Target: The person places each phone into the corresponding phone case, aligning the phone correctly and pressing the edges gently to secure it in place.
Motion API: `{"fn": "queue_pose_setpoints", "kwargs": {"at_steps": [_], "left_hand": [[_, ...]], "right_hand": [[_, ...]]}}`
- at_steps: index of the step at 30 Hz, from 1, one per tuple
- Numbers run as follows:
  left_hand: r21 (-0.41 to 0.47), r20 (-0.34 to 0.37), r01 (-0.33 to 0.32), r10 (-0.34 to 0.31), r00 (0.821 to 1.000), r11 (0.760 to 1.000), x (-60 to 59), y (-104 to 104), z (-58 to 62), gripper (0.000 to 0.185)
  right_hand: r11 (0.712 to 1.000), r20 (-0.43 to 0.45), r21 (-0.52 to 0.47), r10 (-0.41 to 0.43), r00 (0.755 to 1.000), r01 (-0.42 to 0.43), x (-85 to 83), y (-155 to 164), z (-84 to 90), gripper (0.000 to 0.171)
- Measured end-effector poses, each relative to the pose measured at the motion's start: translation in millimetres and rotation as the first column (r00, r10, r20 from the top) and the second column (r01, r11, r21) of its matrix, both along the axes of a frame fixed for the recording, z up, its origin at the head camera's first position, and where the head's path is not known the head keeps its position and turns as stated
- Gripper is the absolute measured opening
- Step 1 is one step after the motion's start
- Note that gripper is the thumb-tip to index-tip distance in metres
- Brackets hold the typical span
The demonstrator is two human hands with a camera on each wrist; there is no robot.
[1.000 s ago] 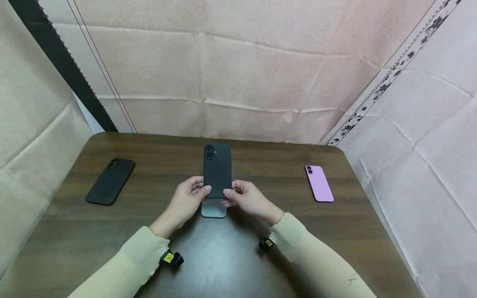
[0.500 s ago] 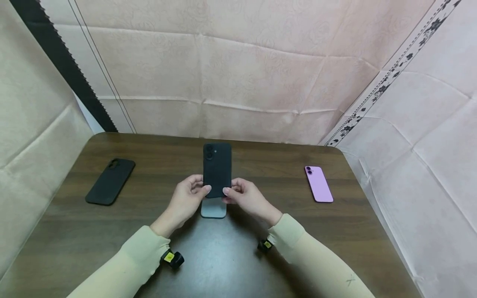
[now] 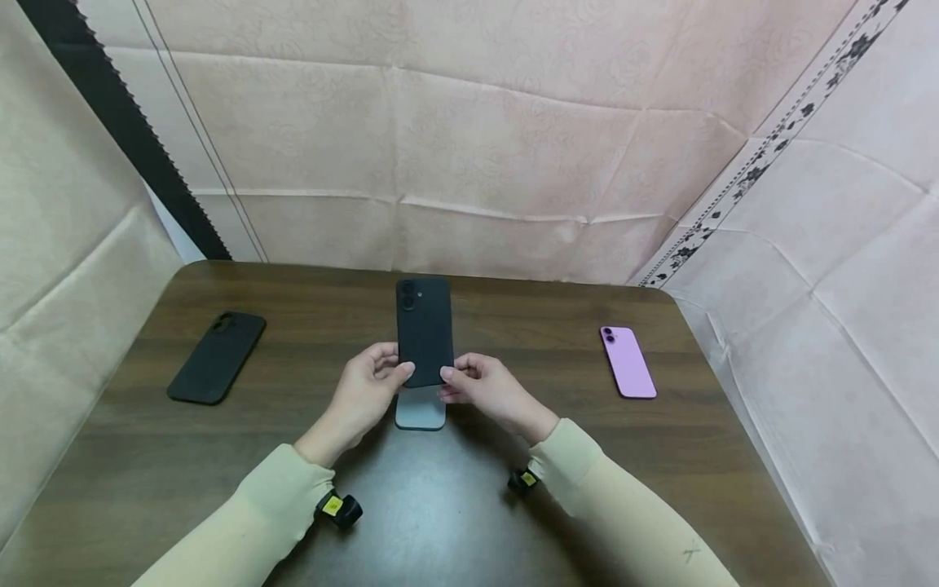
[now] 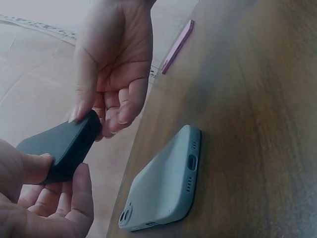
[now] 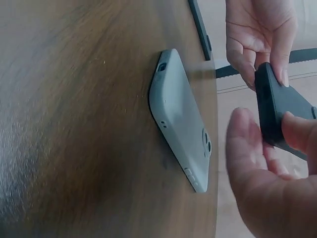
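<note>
Both hands hold a black phone (image 3: 425,330) up over the table, its back with two camera lenses toward the head camera. At its near left corner, my left hand (image 3: 363,393) pinches it between thumb and fingers. The right hand (image 3: 493,393) pinches the opposite near corner, thumb on the back. Beneath it, partly hidden in the head view, a pale grey-blue phone (image 3: 421,414) lies back up on the wood. In the left wrist view, this grey-blue phone (image 4: 163,178) shows a charging-port opening at its end; the held black phone (image 4: 62,144) is tilted above the tabletop.
A black phone case (image 3: 218,359) with a camera cutout lies slanted on the left of the brown table (image 3: 220,481). On the right rests a purple phone (image 3: 628,363), back up. Pale cloth (image 3: 477,147) hangs behind and at both sides.
The held black phone has shifted slightly left and away from the body, exposing a little more of the grey-blue phone. Both hands keep their pinch; the other items stay put.
</note>
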State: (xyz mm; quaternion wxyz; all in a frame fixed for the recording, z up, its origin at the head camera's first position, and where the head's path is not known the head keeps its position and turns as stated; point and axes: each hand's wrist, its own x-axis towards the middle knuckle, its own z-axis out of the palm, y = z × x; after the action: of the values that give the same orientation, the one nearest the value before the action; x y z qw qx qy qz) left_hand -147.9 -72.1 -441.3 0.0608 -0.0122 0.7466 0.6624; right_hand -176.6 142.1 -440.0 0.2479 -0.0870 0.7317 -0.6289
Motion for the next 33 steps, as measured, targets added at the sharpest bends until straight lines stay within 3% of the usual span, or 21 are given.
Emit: {"fn": "queue_pose_setpoints", "kwargs": {"at_steps": [4,13,23,30,33], "left_hand": [[0.002,0.007,0.001,-0.001,1.000,1.000,-0.2,-0.4,0.2,0.036],[-0.004,0.047,0.011,-0.011,0.999,1.000,-1.9,-1.4,-2.3,0.040],[0.037,0.068,0.012,-0.015,0.998,0.999,-2.3,-3.1,-3.0,0.039],[0.047,0.048,0.009,-0.012,0.999,0.999,-1.4,-3.9,-3.0,0.039],[0.031,0.055,0.007,-0.009,0.998,0.999,-1.1,-4.0,-2.5,0.040]], "right_hand": [[0.999,-0.027,-0.035,-0.032,0.999,0.031,1.0,-3.0,0.1,0.025],[0.998,-0.101,0.050,-0.031,0.994,0.036,3.1,-6.1,-0.9,0.019],[0.992,-0.125,0.120,-0.012,0.992,0.028,7.5,-7.3,1.5,0.020],[0.998,-0.043,0.002,-0.058,0.997,0.058,3.6,-7.7,-1.3,0.028],[0.998,-0.054,0.003,-0.062,0.997,0.062,2.4,-7.0,-1.3,0.030]]}}
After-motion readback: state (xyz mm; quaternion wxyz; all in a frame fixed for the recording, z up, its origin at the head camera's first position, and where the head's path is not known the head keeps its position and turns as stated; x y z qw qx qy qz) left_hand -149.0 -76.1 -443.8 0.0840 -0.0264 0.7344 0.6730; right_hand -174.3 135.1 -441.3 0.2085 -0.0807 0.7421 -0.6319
